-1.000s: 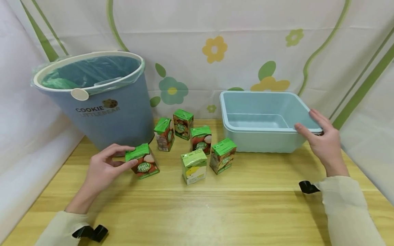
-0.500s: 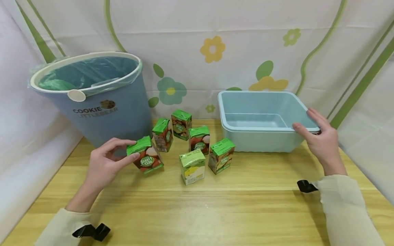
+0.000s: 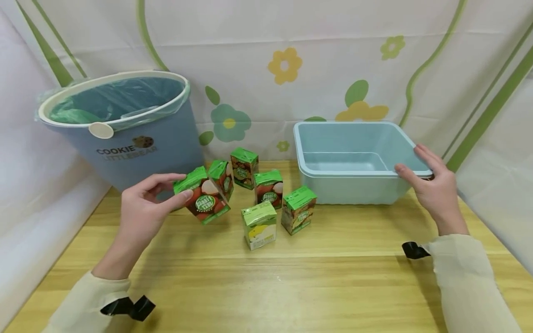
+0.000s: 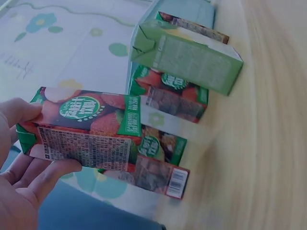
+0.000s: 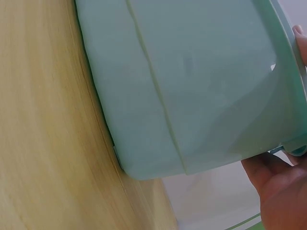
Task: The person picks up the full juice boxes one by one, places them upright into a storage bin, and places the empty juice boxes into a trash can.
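My left hand [image 3: 147, 203] pinches a red and green juice box [image 3: 204, 198] by its top end, thumb on the near side. The juice box [image 4: 84, 127] is tilted and held above the table, in front of another red juice box [image 3: 222, 178]. At the right, my right hand [image 3: 437, 187] grips the right rim of a light blue plastic tub [image 3: 350, 189], thumb on top of the rim. In the right wrist view the fingers [image 5: 268, 170] reach under the tub's rim. The inside of the tub shows no contents.
Several other juice boxes stand mid-table: a brown one [image 3: 244, 169], a red one [image 3: 269, 188], a yellow-green one [image 3: 259, 226] and a brown one [image 3: 299, 210]. A blue bin [image 3: 150, 152] with a plastic liner stands at the back left. A flowered curtain [image 3: 250, 60] hangs behind.
My left hand has lifted the juice box off the table and moved it slightly up and right, tilting it. The right hand stays on the tub's rim.
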`<state>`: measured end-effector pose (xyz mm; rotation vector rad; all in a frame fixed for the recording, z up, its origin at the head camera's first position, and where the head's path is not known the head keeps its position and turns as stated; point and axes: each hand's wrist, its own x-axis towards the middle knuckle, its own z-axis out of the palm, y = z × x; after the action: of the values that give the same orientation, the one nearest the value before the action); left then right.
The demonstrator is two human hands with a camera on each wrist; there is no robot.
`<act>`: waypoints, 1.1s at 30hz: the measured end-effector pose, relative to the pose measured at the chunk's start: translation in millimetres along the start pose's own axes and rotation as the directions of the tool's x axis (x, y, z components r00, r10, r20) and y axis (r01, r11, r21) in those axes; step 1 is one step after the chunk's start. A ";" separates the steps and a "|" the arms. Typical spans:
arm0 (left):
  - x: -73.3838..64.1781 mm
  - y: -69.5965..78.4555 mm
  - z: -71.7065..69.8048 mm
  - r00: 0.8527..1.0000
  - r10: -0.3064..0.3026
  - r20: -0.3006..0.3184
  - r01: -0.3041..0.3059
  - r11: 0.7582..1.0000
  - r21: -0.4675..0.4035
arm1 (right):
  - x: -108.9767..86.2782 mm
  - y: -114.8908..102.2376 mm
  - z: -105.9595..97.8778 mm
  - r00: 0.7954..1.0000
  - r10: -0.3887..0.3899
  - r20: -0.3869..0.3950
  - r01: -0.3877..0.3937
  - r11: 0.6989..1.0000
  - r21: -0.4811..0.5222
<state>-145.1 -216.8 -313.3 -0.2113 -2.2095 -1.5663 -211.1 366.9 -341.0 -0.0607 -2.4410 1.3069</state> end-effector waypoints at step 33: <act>48.5 50.6 68.7 0.999 -0.022 -0.026 0.016 0.978 -0.207 | -1.1 4.1 -0.7 1.000 -0.028 0.005 0.028 0.999 -0.025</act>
<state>-187.7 -140.9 -268.1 -0.2282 -2.0323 -1.7991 -210.3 369.6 -344.3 -0.0297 -2.4537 1.2657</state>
